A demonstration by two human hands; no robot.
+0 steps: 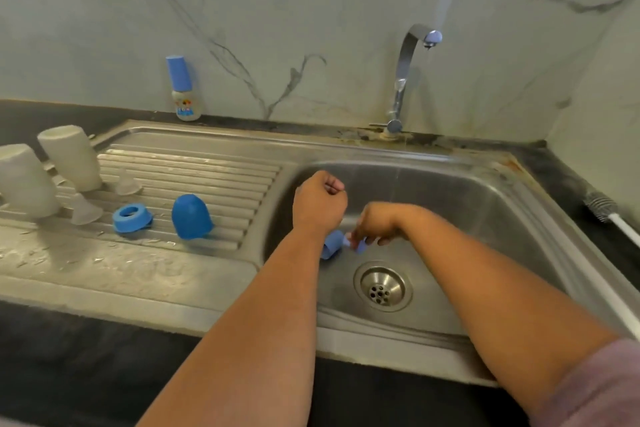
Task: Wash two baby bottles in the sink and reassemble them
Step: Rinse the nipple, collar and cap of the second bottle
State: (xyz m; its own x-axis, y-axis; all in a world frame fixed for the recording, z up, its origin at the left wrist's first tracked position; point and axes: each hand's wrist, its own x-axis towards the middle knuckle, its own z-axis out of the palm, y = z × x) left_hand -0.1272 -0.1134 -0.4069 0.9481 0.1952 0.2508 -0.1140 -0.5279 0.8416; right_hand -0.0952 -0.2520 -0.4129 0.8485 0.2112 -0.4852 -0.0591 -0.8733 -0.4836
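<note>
Pinching blue ring [358, 245] below right hand [375, 224] grip, left hand [320, 204] fisted, blue cap [331, 245] beneath

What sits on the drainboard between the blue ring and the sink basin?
In the head view, one blue cap stands dome-up on the ribbed drainboard, between the blue ring and the basin. The rest of that stretch is bare ribs.

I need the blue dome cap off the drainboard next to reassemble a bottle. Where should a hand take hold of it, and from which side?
Grip the blue dome cap around its rounded upper sides, coming from above. It stands mouth-down on the ribbed drainboard, so its rim is out of reach, and the blue ring sits apart on its left, leaving room for fingers.
</note>
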